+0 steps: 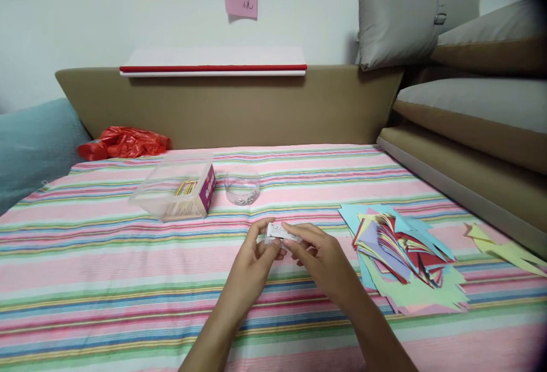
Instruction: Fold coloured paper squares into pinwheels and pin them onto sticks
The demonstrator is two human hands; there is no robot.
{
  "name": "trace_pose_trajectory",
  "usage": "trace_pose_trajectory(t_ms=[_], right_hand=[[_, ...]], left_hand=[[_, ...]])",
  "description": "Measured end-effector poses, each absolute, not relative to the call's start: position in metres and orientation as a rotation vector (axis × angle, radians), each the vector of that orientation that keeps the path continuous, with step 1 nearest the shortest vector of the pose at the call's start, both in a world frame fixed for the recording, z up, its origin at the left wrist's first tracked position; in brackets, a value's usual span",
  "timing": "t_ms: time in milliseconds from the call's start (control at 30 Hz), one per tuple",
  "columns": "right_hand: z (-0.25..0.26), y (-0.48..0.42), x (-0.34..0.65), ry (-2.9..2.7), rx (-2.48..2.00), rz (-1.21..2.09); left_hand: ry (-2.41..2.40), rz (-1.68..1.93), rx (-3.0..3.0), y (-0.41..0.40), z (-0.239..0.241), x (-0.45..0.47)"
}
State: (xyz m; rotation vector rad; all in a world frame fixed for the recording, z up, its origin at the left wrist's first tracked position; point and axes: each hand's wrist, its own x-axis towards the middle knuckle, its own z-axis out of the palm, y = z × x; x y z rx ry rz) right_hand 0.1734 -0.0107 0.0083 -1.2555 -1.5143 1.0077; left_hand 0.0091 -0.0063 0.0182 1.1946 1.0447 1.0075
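Both hands meet over the middle of a striped cloth [128,281]. Between them is a small white piece with printed text [278,231], which looks like folded paper or a little packet; I cannot make out which. My left hand [258,252] pinches its left end, thumb in front and fingers behind. On its right end, my right hand [314,246] closes with thumb and fingertips. Beyond my hands stands a round clear container [242,187] with small silvery pieces at its bottom. To its left lies a clear plastic box [171,181] with a purple label.
Cut coloured paper [401,252] lies heaped at the right, with yellow scraps [504,249] beside it. A red plastic bag [128,143] rests at the back left. Sofa cushions [474,115] stack along the right; a teal cushion [34,150] sits at the left.
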Motion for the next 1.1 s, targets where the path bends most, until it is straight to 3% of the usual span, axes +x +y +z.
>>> trace_pose_trajectory(t_ms=[567, 933, 1100], right_hand=[[0.013, -0.012, 0.167, -1.384, -1.429, 0.728], [0.009, -0.009, 0.149, -0.87, -1.222, 1.322], [0.005, -0.004, 0.135, -0.889, -1.2, 1.351]], left_hand=[[0.932, 0.944, 1.06, -0.013, 0.022, 0.017], [1.008, 1.054, 1.248, -0.005, 0.014, 0.013], [1.094, 1.09, 1.4, -0.006, 0.014, 0.003]])
